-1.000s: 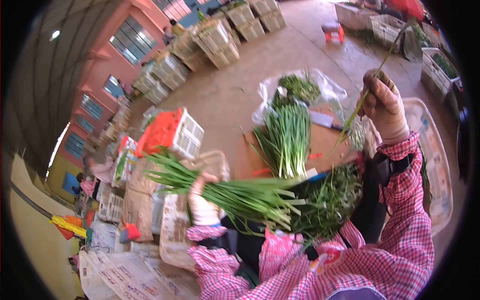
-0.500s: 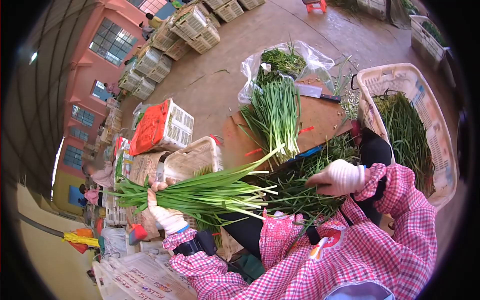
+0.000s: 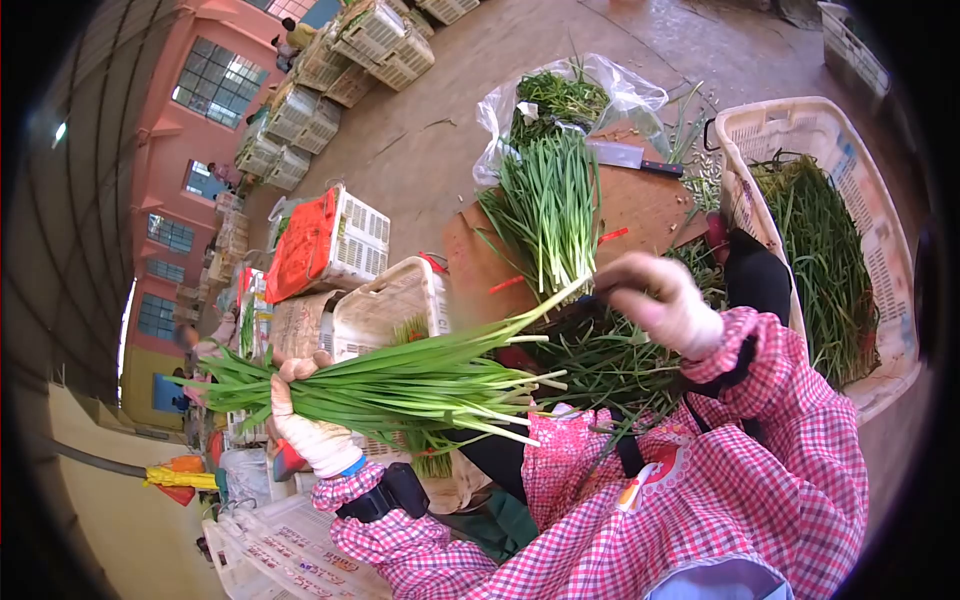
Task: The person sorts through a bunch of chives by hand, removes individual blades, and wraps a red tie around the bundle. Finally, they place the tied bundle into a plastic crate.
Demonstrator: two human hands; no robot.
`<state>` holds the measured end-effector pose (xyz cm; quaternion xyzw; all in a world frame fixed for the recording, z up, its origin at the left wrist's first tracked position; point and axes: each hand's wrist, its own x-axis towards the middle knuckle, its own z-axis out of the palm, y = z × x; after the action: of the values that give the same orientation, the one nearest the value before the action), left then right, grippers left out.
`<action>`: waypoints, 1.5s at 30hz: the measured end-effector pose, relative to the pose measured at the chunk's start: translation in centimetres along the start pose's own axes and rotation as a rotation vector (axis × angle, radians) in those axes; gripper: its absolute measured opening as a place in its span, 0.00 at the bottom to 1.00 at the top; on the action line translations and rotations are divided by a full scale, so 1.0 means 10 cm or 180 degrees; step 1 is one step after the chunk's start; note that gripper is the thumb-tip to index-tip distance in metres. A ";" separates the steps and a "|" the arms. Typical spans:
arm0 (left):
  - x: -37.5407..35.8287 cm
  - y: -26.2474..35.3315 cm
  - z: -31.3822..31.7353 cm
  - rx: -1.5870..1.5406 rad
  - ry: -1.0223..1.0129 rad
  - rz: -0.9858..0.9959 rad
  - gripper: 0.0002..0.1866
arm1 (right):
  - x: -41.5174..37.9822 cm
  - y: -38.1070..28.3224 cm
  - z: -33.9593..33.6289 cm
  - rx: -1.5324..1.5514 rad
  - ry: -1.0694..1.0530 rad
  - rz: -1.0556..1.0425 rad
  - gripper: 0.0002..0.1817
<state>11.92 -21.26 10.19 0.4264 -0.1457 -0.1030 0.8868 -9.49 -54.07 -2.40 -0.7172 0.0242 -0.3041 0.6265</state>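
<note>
My left hand (image 3: 295,385), wrapped in white tape, is closed around a bunch of garlic chives (image 3: 410,380). Their leafy tops point left and their pale stem ends fan out to the right. One thick stalk angles up from the rest, and its tip ends close to my right hand (image 3: 660,305). Motion smears the fingers of that hand, so I cannot tell whether they pinch anything. Behind it, a neat pile of chives (image 3: 555,205) lies on a brown board (image 3: 650,215). Loose greens (image 3: 610,355) cover my lap below.
A knife (image 3: 635,157) rests on the board beside a clear plastic bag (image 3: 640,95) of greens. To the right stands a large crate (image 3: 790,115) of chives. An open crate (image 3: 385,305) and a crate with a red cover (image 3: 310,245) are at the left.
My right hand has moved up and towards the raised stalk's tip. My left hand, still around the bunch, has shifted slightly left. The whole view has tilted a little.
</note>
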 end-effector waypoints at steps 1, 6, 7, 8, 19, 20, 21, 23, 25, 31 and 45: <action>0.00 0.00 0.09 0.0016 0.0129 0.0098 0.11 | -0.01 -0.07 -0.08 0.0075 0.0323 0.0032 0.12; -0.15 -0.23 0.66 0.1161 -0.0154 -0.0020 0.13 | 0.07 -0.50 -0.18 -0.0517 -0.0690 -0.0890 0.49; -0.16 -0.32 0.82 0.1512 -0.0388 -0.0084 0.11 | 0.14 -0.45 -0.07 -0.1122 -0.1048 -0.0997 0.56; -0.12 -0.40 0.92 0.1166 -0.0366 -0.0531 0.10 | 0.17 -0.29 0.07 -0.1112 -0.1200 -0.0903 0.61; -0.15 -1.54 1.51 0.1784 -0.0809 -0.0882 0.09 | 0.18 0.37 0.78 0.2510 -0.1101 0.0762 0.61; -0.07 -1.68 1.40 0.1835 -0.0872 -0.0870 0.15 | 0.19 0.34 0.76 0.2854 -0.1143 0.1072 0.56; 0.03 -1.75 1.38 0.1559 -0.0643 -0.1394 0.18 | 0.19 0.33 0.75 0.3196 -0.1179 0.1389 0.52; 0.06 -1.96 1.18 0.3014 -0.1327 -0.0012 0.16 | 0.17 0.47 0.75 0.3707 -0.1390 0.1706 0.36; 0.15 -1.96 1.26 0.1704 -0.0906 -0.1273 0.16 | 0.13 0.65 0.83 0.4004 -0.1156 0.1792 0.33; 0.26 -1.60 0.87 -0.0345 -0.1001 -0.1972 0.19 | 0.08 0.90 0.82 0.5003 -0.1176 0.2200 0.26; -1.02 -2.36 -0.40 0.1305 -0.2135 -0.1982 0.49 | 0.44 1.10 0.54 0.3641 -0.0576 0.2319 0.33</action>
<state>2.39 -29.69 -12.50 0.5585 -0.3058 -0.4634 0.6163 0.46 -53.45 -10.82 -0.2421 0.0470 0.0224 0.9688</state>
